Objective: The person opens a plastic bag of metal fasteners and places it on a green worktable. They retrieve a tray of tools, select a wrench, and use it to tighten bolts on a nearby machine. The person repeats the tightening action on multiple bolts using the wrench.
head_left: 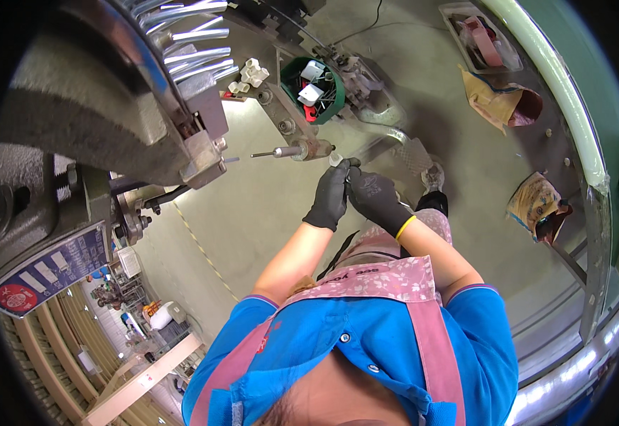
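Note:
Both my hands wear black gloves and meet in front of my body. My left hand (329, 199) is closed, with a small white plastic piece (335, 160) at its fingertips. Beside it, my right hand (375, 197) is closed too, its fingertips against the left ones. A small dark shape shows between the fingers, and I cannot make out what the right hand holds. Just beyond the white piece, a metal machine post with a thin pointed pin (288, 151) stands sideways in the picture.
A large riveting-type machine (103, 113) fills the left, bearing metal rods (199, 53). White plastic parts (251, 74) lie near it. A green bin (334, 106) holds white and red pieces. A foot pedal (414, 157) is by my shoe. Paper sacks (497, 99) and a clear crate (508, 57) lie right.

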